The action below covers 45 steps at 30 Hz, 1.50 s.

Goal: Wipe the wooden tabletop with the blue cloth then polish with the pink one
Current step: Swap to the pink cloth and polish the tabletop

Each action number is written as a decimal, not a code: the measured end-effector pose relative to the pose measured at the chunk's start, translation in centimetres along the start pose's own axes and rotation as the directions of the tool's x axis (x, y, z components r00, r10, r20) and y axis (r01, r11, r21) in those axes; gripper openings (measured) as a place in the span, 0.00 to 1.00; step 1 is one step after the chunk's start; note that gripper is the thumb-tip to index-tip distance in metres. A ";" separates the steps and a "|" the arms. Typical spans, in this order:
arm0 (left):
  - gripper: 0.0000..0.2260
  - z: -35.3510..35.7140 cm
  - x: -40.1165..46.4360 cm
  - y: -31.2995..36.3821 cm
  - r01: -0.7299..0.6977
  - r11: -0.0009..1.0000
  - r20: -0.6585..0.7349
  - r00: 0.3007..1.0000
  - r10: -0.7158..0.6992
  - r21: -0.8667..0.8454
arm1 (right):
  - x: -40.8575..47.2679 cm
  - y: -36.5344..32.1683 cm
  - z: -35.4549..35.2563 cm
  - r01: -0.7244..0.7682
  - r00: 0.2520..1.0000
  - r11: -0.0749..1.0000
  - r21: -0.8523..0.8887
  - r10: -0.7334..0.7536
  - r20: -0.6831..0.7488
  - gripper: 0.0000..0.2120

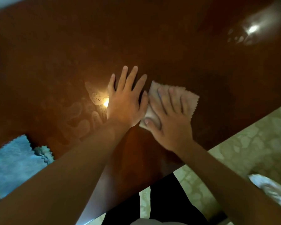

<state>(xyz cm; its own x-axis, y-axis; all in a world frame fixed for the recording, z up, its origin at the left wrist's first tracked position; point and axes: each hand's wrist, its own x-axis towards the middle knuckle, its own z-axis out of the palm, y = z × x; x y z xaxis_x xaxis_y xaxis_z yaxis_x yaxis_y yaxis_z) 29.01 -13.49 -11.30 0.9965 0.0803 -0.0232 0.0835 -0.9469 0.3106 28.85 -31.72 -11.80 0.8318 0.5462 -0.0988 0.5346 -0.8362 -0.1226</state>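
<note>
- Near the desk's [152,38] front edge, the right hand [169,122] presses the pink cloth [189,101] flat, fingers spread.
- Left hand [125,104] rests open, empty, alongside.
- Blue cloth [15,161] lies aside, left.
- Best to polish toward those cloudy smears [78,117], with even pressure.

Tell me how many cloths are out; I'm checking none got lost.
2. The pink cloth lies flat under the right hand mid-table; the blue cloth lies at the table's left edge, partly cut off by the frame.
</note>
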 end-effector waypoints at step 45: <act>0.24 0.8 0.1 -0.2 -0.016 1.000 -0.083 0.996 0.016 0.006 | -4.4 4.8 -0.1 -0.165 0.982 0.985 0.057 0.170 -0.086 0.36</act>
<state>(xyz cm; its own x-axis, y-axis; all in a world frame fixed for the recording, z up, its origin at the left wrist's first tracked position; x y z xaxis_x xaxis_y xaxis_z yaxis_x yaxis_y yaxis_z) 29.09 -13.54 -12.11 0.9941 0.0904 0.0606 0.0678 -0.9499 0.3051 27.74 -38.19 -11.87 0.9202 0.3901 -0.0329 0.3804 -0.9108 -0.1604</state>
